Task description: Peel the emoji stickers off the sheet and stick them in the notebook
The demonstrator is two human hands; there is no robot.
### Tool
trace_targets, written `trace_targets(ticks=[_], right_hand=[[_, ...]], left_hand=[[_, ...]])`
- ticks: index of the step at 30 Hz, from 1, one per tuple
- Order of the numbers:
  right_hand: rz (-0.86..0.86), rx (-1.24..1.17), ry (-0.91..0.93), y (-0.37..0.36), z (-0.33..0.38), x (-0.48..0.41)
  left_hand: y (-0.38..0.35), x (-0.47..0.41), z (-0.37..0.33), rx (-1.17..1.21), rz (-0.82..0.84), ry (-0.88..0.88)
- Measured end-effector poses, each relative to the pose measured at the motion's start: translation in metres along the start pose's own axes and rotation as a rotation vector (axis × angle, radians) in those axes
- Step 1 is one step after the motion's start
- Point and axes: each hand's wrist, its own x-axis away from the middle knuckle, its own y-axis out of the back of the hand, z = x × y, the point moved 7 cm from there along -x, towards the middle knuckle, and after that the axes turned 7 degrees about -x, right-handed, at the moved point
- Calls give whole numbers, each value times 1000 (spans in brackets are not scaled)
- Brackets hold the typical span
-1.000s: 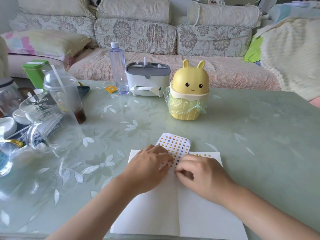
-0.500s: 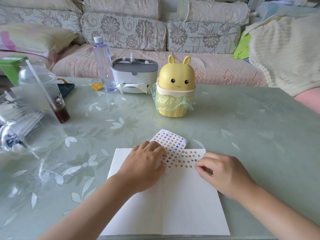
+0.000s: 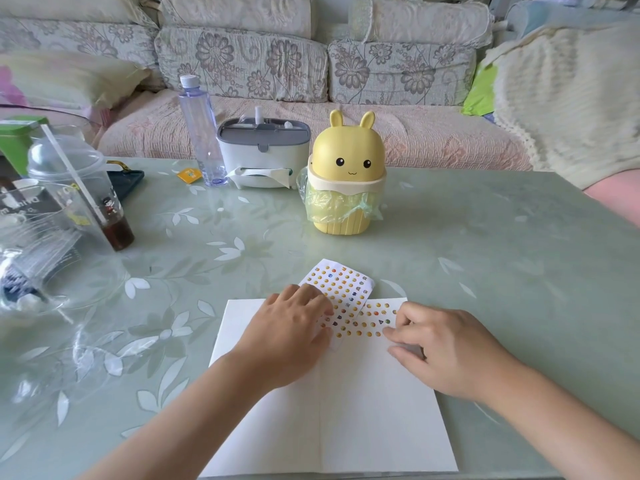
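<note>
A white notebook (image 3: 363, 410) lies open on the table in front of me. A small sheet of emoji stickers (image 3: 341, 284) lies tilted across the notebook's top edge. My left hand (image 3: 287, 337) rests flat on the sheet's lower left part and covers it. Rows of stuck stickers (image 3: 372, 322) run along the top of the right page. My right hand (image 3: 446, 351) rests on that page, its index fingertip touching down at the right end of the lower row. Its thumb is lifted apart from the finger.
A yellow bunny-shaped bin (image 3: 348, 178) stands behind the sheet. Further back are a tissue box (image 3: 263, 150) and a water bottle (image 3: 201, 129). At the left stand a plastic cup with a straw (image 3: 79, 188) and clear packaging (image 3: 41, 258). A sofa lies beyond the table.
My right hand left the sticker sheet, moved right and came down on the right page. My left hand stayed on the sheet. The view shifted slightly.
</note>
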Motion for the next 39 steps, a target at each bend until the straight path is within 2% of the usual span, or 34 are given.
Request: trace_targets(ticks=[5,10,16,21,23,27,29,33,37,39], right_hand=[[-8,-38,-59,4,1,7],[35,-2,-31,0,7,10],[-2,-14,-39,7,7,7],[-80,-33,-104,11,13,-7],[-90,-63,-128,9,19,-17],[-54,-176,-171,-3,35,-34],[-5,-200,-196,-12,41,-42],[77,-211,-217,-25,52,-55],[192,-250,-235,-37,59,-59],[209,-258,-220,-38,62,-60]], left_hand=[[1,-1,1,21,-3,10],[2,-2,1,32,-9,30],[2,-2,4,104,-22,52],[19,-2,15,382,-165,175],[25,0,26,347,-193,276],[17,8,49,143,18,482],[14,12,51,178,68,506],[19,16,54,314,7,541],[20,21,58,333,87,588],[17,24,62,425,126,633]])
